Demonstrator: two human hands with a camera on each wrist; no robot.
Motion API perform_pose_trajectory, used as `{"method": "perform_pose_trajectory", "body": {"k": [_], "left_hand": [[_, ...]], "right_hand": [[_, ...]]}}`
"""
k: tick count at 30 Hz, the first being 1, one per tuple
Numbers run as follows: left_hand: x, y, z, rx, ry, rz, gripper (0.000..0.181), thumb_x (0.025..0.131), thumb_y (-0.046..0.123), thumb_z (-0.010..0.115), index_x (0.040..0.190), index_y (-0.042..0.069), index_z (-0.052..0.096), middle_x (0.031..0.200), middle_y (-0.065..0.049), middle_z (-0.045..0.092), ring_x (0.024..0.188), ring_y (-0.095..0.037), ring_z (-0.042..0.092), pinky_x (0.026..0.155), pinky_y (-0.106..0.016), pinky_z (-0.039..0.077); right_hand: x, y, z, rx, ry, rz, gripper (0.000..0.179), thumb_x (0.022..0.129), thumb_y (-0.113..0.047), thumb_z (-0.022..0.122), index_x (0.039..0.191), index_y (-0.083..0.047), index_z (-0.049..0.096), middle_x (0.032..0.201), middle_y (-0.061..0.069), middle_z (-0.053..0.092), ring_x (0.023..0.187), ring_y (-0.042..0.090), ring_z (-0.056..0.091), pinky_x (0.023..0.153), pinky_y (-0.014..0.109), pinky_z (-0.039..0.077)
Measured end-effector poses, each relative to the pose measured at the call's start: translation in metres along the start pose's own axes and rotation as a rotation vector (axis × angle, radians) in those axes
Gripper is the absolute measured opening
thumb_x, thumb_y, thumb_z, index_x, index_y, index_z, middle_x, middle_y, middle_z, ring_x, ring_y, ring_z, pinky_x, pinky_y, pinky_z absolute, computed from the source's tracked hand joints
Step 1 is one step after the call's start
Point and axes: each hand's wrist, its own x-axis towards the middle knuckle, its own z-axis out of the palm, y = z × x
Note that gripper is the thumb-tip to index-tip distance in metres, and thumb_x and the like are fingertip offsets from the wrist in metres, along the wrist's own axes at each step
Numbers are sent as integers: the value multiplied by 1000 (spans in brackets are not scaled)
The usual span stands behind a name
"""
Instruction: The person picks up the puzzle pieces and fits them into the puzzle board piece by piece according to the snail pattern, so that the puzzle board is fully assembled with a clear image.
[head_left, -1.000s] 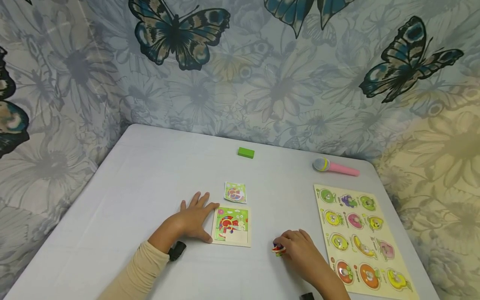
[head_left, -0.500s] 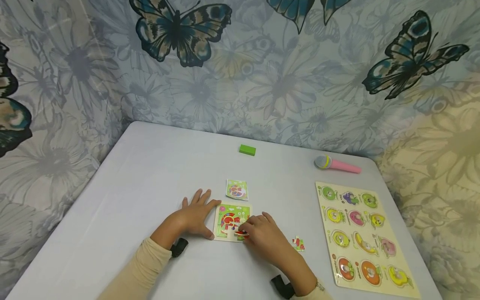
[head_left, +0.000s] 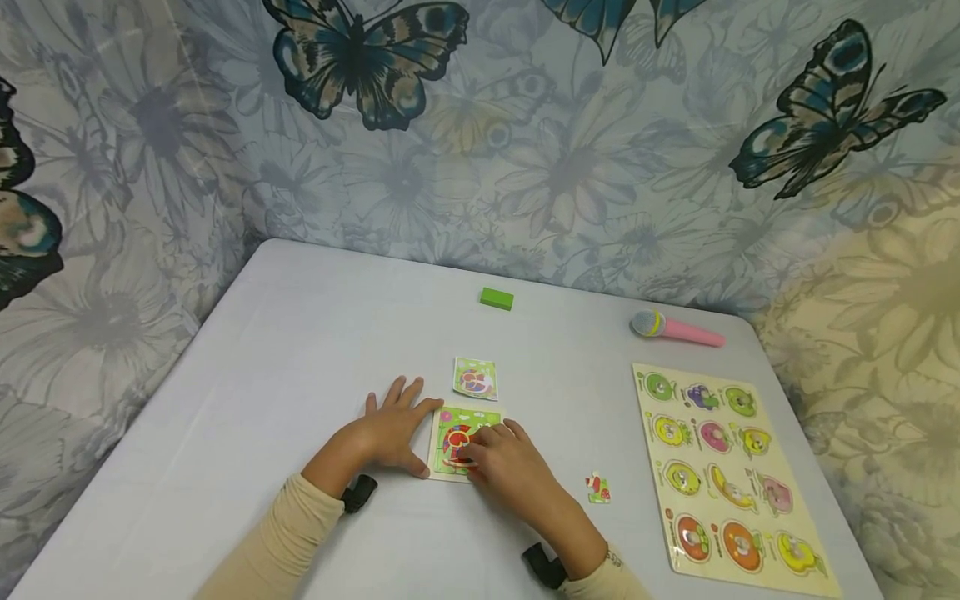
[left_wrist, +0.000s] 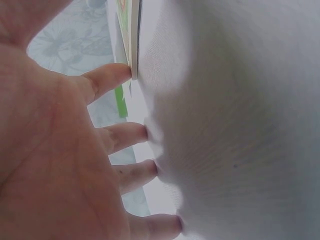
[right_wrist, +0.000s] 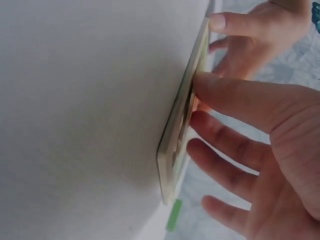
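A small square puzzle board point(head_left: 442, 477) with a red snail picture lies flat on the table. My left hand point(head_left: 386, 433) is spread at its left side, with thumb and index fingertip at the board's edge; the left wrist view shows the index finger point(left_wrist: 107, 82) against that edge. My right hand point(head_left: 513, 467) is over the board's lower right, pinching a puzzle piece point(head_left: 459, 463) between thumb and fingers, low over the picture. Its fingers cover the board's right part. One loose puzzle piece point(head_left: 597, 488) lies to the right of this hand.
Just behind the board is a small picture card point(head_left: 476, 379). A green block point(head_left: 497, 298) sits near the far edge. At the right are a pink toy microphone point(head_left: 678, 328) and a large fruit puzzle board point(head_left: 652, 517). A papered wall point(head_left: 480, 183) rises behind the table.
My right hand has come left from beside the loose piece to the board, bringing a puzzle piece, then shifted slightly further left over the picture. My left hand has stayed at the board's edge.
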Motion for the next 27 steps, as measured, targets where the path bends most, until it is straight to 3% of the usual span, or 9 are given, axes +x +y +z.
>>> {"method": "perform_pose_trajectory", "body": {"k": [8,14,19,27], "left_hand": [[0,1,-1,-5,6,-5,97,65,39,90,146,21,41,161,-19,15,147,-44,5,106,-75,12],[-2,2,1,-2,11,-10,97,64,40,90,146,21,42,160,-18,16,148,-43,5,106,-75,12],[-2,2,0,-12,17,-10,97,63,38,91,146,21,42,160,-19,16,148,-43,5,106,-75,11],[-3,2,0,-18,14,-5,98,63,37,91,146,21,42,161,-18,15,147,-43,4,105,-76,11]], "right_hand": [[-4,0,-1,17,-12,17,26,79,-27,81,103,-22,75,101,-6,68,99,17,60,100,45,43],[-20,9,-9,97,-13,48,28,78,-25,81,105,-19,73,107,-6,70,105,17,61,101,50,42],[-49,32,-17,133,-5,195,34,76,-22,83,108,-18,72,112,-3,69,109,20,60,103,53,38],[-97,67,-30,104,-84,415,44,70,-17,85,111,-15,70,114,2,67,112,28,59,102,59,36]]}}
